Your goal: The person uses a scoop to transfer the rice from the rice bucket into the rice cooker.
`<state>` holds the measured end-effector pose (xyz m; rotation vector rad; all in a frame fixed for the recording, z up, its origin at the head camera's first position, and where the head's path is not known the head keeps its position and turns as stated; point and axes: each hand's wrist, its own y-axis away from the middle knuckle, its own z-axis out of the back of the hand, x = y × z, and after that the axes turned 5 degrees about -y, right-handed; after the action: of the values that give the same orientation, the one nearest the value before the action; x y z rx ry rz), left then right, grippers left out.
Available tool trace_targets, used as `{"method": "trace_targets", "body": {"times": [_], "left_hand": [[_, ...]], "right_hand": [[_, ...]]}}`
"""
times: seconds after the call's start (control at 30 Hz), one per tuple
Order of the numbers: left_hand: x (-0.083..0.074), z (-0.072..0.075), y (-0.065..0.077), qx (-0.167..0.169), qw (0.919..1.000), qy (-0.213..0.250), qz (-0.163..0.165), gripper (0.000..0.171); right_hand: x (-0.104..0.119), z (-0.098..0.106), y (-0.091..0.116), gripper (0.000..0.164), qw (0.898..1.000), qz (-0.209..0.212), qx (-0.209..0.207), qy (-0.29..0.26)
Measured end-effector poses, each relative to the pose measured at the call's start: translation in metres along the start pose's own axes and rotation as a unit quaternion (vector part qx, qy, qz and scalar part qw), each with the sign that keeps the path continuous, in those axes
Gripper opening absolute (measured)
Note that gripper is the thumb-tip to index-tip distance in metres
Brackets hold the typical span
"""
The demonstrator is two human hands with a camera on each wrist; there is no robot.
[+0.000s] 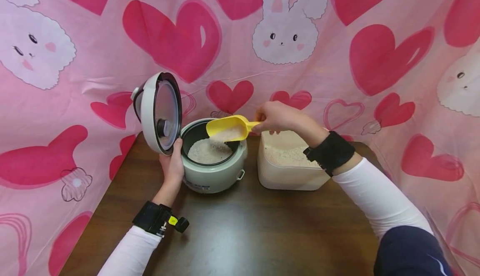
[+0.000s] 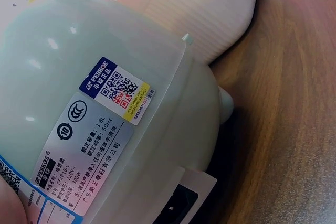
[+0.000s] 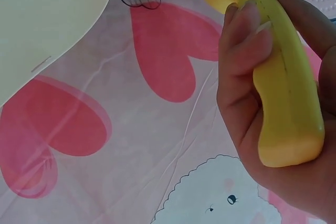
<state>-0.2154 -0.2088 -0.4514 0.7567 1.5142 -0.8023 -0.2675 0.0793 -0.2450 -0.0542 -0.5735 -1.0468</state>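
Note:
A pale green rice cooker [image 1: 213, 176] stands with its lid [image 1: 149, 118] raised on the left. White rice [image 1: 206, 153] lies in its dark inner pot. My left hand [image 1: 173, 167] holds the lid's lower edge, thumb on the rim; its other fingers are mostly hidden behind. Over the pot, my right hand [image 1: 275, 117] grips a yellow scoop [image 1: 225, 123] by its handle. The scoop tilts down to the left, with rice in it and grains falling from its lip. Fingers curl round the scoop's handle [image 3: 289, 103] in the right wrist view.
Right of the cooker, a cream bin [image 1: 288, 178] holds more rice [image 1: 288, 156]. Both stand at the back of a brown wooden table [image 1: 262, 230]. A pink heart-and-rabbit cloth [image 1: 240, 51] hangs close behind and at the sides. Labels [image 2: 84, 150] cover part of the cooker's side.

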Motion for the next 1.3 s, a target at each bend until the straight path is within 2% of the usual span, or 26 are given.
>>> {"method": "trace_targets", "body": {"times": [0.3, 0.53, 0.97, 1.13, 1.3], "left_hand": [[0.002, 0.0, 0.0, 0.001, 1.0, 0.004, -0.002, 0.056], [0.003, -0.001, 0.0, -0.009, 0.9999, 0.003, -0.011, 0.054], [0.003, 0.0, -0.001, -0.004, 0.9999, -0.003, -0.011, 0.056], [0.003, 0.001, -0.001, 0.0, 0.9999, -0.006, -0.009, 0.057], [0.002, 0.001, 0.0, 0.004, 0.9999, -0.009, -0.006, 0.056]], "right_hand": [[-0.001, -0.005, -0.002, 0.025, 1.0, -0.001, -0.007, 0.006], [0.0, -0.007, -0.004, 0.033, 0.999, 0.021, -0.026, 0.037], [-0.008, -0.011, -0.004, 0.035, 0.999, 0.019, -0.036, 0.03], [-0.021, -0.011, -0.002, 0.035, 0.998, 0.033, -0.049, 0.008], [-0.038, -0.01, 0.007, 0.035, 0.998, 0.017, -0.044, -0.052]]}}
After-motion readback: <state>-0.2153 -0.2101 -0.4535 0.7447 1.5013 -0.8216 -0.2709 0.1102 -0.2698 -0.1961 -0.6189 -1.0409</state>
